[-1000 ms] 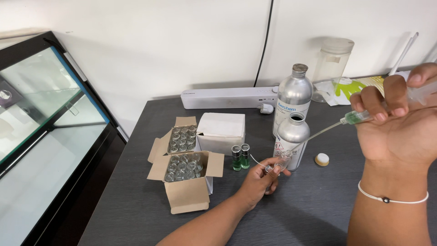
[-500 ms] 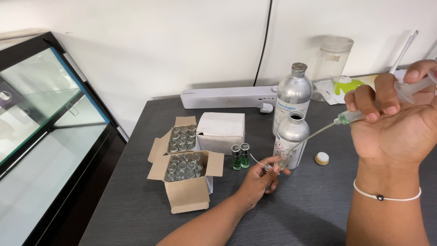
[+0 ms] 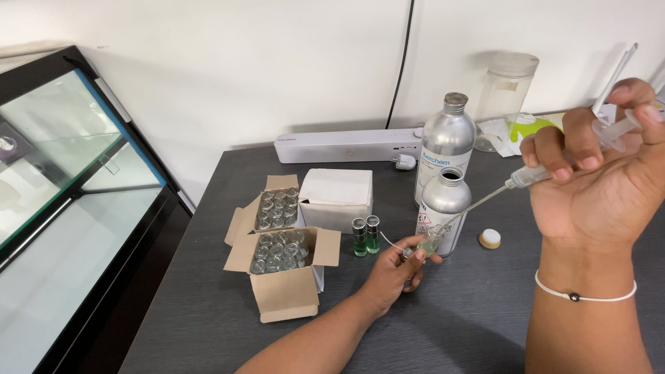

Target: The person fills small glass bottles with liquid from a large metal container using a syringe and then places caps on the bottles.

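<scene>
**Syringe Needle Meets Small Glass Vial on Dark Desk**

While the right hand (image 3: 596, 187) is raised near the right edge of the view, its fingers are clamped around a clear plastic syringe (image 3: 575, 152) with a long thin metal needle slanting down and to the left. The needle tip reaches a small clear glass vial (image 3: 428, 242), which the left hand (image 3: 395, 273) pinches between fingertips, closed on it just in front of the shorter brushed-aluminium bottle (image 3: 443, 208). That bottle stands open on the matte dark grey desk (image 3: 485, 318); its small round white-and-tan cap (image 3: 490, 238) lies just to its right. Directly behind it rises a taller capped aluminium bottle (image 3: 446, 149). Left of the short bottle stand two small glass vials of green liquid (image 3: 366, 235) with dark caps, and beyond them a closed white cardboard box (image 3: 337, 197). Farther left sit two open brown cardboard boxes (image 3: 277, 253) packed with rows of empty clear glass vials. Behind the bottles lies a long white plastic power strip (image 3: 346, 145) against the wall.
</scene>
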